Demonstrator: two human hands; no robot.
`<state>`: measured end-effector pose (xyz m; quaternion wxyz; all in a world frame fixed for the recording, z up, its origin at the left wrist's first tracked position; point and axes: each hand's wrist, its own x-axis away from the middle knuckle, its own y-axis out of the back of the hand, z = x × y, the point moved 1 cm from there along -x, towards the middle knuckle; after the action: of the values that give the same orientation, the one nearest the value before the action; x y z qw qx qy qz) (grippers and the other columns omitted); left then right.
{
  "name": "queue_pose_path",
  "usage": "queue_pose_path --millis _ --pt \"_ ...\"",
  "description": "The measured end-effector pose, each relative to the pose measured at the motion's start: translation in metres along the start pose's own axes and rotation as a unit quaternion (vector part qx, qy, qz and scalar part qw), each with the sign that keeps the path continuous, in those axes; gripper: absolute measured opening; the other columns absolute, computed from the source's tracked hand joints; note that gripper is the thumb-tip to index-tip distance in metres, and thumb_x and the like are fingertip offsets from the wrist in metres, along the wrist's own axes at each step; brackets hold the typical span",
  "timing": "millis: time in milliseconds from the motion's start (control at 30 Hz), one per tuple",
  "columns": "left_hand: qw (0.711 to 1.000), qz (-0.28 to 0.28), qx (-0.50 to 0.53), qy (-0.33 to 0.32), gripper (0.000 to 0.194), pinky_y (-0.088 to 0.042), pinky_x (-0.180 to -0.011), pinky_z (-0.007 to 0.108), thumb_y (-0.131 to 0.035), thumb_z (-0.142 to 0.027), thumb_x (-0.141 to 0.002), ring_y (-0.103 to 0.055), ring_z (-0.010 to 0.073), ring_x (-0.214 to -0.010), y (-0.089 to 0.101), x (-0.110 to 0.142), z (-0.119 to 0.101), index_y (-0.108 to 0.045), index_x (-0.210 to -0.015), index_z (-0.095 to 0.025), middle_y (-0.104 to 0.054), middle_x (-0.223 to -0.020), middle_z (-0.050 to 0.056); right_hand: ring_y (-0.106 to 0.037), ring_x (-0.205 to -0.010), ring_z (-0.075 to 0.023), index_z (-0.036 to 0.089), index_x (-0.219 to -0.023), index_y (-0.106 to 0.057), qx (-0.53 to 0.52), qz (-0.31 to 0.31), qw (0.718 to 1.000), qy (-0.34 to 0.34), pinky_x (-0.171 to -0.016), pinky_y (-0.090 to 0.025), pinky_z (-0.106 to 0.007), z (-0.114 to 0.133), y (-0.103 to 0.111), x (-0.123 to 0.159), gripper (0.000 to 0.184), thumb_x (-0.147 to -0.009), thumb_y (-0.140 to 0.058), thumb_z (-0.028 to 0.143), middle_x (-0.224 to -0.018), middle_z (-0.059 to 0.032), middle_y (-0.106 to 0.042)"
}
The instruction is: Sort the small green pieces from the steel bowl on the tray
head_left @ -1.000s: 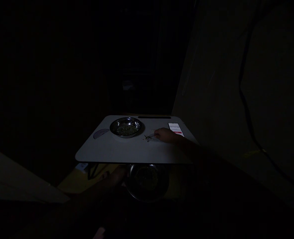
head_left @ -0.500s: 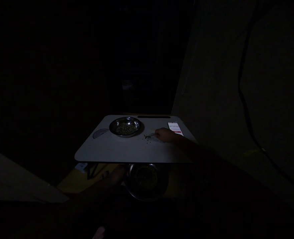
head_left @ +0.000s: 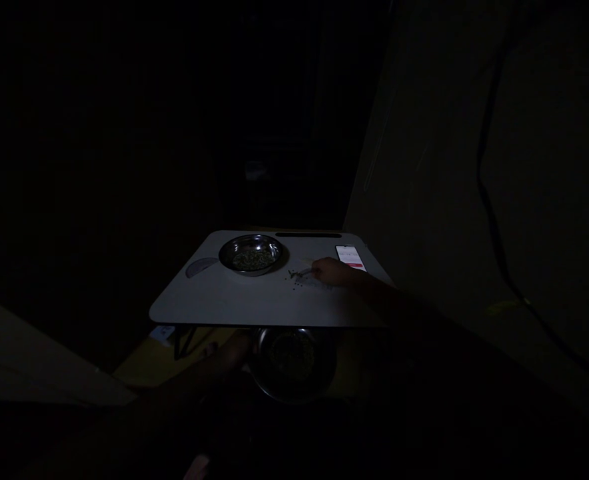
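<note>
My right hand [head_left: 330, 271] is closed and low over the white table [head_left: 234, 300], its fingertips at a thin, pale thing I cannot make out. Small dark bits [head_left: 293, 275] lie scattered just left of the fingertips. A shiny metal bowl [head_left: 251, 270] farther left holds many small greenish pieces, perhaps seeds or chopped pods. Below the table's front edge is a second metal bowl [head_left: 294, 393], its contents dim. Beside its left rim is what looks like my left hand [head_left: 235, 348]; darkness hides its fingers.
A lit phone [head_left: 349, 257] lies at the table's right side. A half-round printed mark [head_left: 202, 267] is at its left, and a dark slot [head_left: 308, 235] runs along the far edge. On the right, a dark cable [head_left: 489, 207] hangs against the wall. The room is very dark.
My right hand has shifted very slightly, still closed by the scattered bits. Both bowls and the dim left hand stay where they were.
</note>
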<state>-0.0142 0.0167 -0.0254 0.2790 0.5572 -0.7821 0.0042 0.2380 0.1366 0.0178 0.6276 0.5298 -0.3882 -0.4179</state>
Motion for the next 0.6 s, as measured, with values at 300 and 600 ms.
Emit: queue_pose_path --millis 300,600 --pt "1.0 -0.007 0.026 0.007 0.007 -0.027 -0.038 0.02 -0.04 -0.013 -0.053 -0.038 0.0085 -0.036 -0.003 0.005 -0.005 -0.044 -0.048 -0.014 -0.043 -0.038 -0.002 -0.053 -0.076 -0.014 0.012 -0.088 -0.059 -0.007 -0.002 1.0 0.012 -0.06 -0.035 -0.019 0.005 -0.003 -0.002 0.027 -0.073 -0.04 0.024 -0.088 -0.0084 -0.06" --pt "0.999 -0.003 0.052 -0.011 0.005 -0.031 -0.041 0.02 -0.04 -0.015 -0.055 -0.042 0.0094 -0.041 -0.001 0.001 0.002 -0.044 -0.053 -0.014 -0.045 -0.043 -0.002 -0.053 -0.074 -0.0131 0.011 -0.087 -0.059 -0.003 0.013 0.999 0.033 -0.057 -0.034 -0.017 0.015 0.001 0.001 0.027 -0.073 -0.04 0.025 -0.086 -0.0082 -0.06"
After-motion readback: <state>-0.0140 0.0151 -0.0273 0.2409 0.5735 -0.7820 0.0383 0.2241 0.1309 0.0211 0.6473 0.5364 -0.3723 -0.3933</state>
